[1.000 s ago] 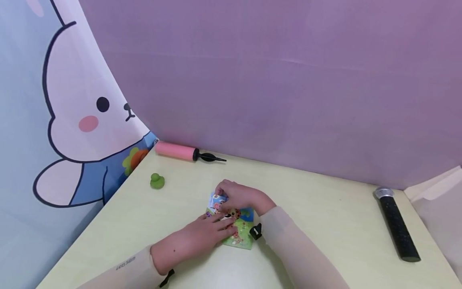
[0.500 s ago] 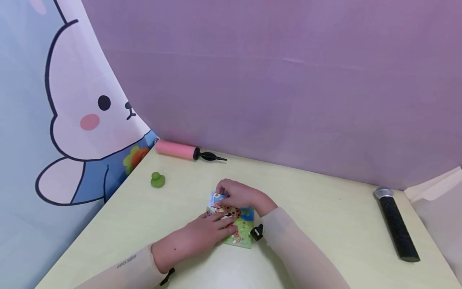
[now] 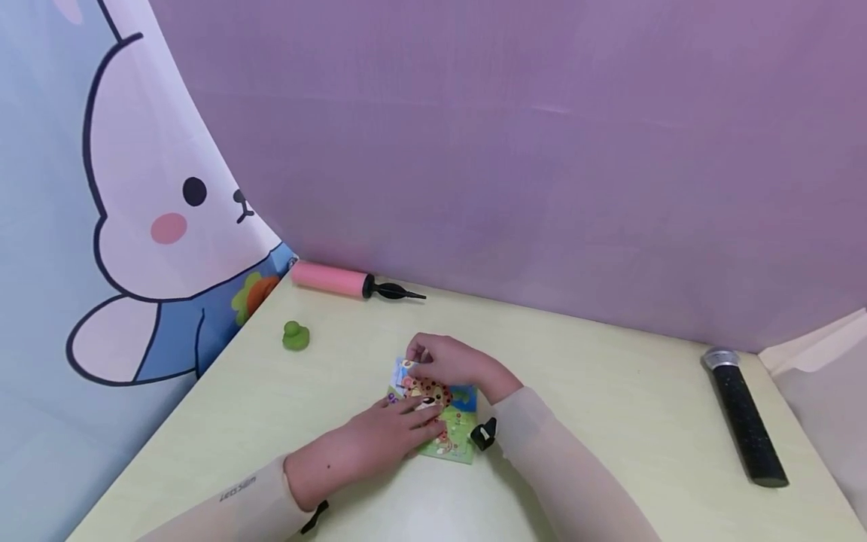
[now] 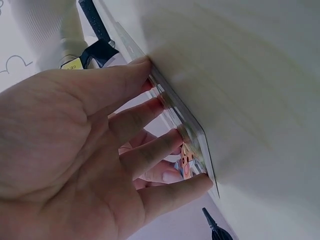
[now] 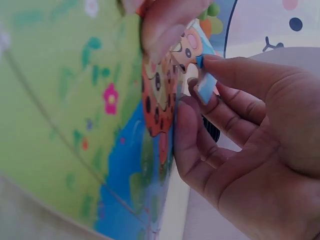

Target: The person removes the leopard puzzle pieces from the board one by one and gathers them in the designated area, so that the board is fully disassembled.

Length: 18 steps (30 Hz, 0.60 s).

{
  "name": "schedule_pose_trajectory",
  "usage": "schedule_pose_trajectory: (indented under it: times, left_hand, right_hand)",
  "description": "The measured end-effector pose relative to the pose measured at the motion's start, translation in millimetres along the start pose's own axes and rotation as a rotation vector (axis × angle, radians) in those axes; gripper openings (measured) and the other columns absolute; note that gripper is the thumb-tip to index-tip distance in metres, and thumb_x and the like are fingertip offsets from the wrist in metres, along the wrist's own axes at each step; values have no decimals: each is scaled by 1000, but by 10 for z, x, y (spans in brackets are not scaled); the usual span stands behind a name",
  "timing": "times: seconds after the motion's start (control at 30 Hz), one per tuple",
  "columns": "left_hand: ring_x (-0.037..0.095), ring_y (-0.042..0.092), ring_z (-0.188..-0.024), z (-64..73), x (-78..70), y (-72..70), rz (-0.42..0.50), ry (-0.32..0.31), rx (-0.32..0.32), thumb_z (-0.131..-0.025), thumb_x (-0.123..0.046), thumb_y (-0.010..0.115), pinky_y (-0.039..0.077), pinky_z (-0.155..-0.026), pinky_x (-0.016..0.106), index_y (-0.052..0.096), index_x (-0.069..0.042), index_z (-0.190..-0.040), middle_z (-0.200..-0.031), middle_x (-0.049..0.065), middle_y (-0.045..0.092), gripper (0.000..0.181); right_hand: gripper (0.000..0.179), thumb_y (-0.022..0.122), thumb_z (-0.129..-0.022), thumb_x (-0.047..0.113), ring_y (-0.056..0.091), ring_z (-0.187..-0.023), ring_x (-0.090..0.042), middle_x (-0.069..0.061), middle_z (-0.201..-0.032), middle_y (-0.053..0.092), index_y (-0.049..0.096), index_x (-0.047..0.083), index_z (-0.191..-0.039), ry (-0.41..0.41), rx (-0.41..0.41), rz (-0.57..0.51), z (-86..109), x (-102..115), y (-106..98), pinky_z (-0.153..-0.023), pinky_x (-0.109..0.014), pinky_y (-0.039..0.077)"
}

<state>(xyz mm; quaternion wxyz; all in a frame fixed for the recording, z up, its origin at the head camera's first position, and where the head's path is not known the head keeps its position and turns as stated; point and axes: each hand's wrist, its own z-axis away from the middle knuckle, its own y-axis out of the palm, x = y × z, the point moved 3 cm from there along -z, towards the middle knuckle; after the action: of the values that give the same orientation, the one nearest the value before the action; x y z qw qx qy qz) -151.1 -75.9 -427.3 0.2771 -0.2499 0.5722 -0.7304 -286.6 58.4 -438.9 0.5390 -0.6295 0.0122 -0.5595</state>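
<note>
A small jigsaw puzzle (image 3: 461, 446) with a spotted cartoon leopard on green and blue lies on the table. My left hand (image 3: 375, 444) rests on its left part with fingers spread. In the left wrist view, the fingertips (image 4: 172, 137) touch the puzzle board (image 4: 192, 122) near its edge. At the puzzle's far left corner, my right hand (image 3: 454, 361) pinches a puzzle piece (image 5: 206, 87) between thumb and finger. That piece is tilted up from the board, showing part of the face and a light blue edge. The left hand's fingers hide some of the picture.
A green rubber duck (image 3: 296, 336) sits at the left of the table (image 3: 609, 421). A pink hand pump (image 3: 332, 279) with a black nozzle lies along the back edge. At the right is a black microphone (image 3: 748, 425) with a silver head. A purple backdrop (image 3: 508, 165) rises behind.
The right hand has shifted slightly up at the far corner, still pinching the puzzle piece, and more of the leopard's face shows. The left hand has stayed in place.
</note>
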Motion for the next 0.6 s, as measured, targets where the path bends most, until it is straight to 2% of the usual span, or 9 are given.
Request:
schedule_pose_trajectory:
  times: [0.13, 0.3, 0.6]
  left_hand:
    - [24, 41, -160, -2, 5, -5, 2, 2, 1, -111, -31, 55, 52, -120, 54, 46, -34, -163, -173, -9, 40, 52]
    - [24, 42, -159, -11, 10, -8, -12, 6, -9, -111, -31, 56, 52, -119, 54, 46, -35, -163, -173, -9, 40, 52]
    - [25, 41, -160, -5, 13, -21, 34, -13, 24, -112, -31, 55, 52, -119, 56, 45, -36, -163, -174, -10, 39, 53]
  right_hand:
    - [14, 69, -105, 25, 65, -102, -13, 0, -113, 72, 65, 18, -116, -2, -10, -38, 2, -33, -14, -96, -36, 57]
    - [18, 68, -106, 27, 63, -99, -15, -1, -111, 70, 66, 16, -119, 18, -37, -147, 22, -91, -65, -89, -31, 55]
    - [22, 67, -106, 26, 72, -94, -19, -8, -112, 69, 65, 12, -123, 56, -108, -339, 79, -246, -157, -87, -34, 63]
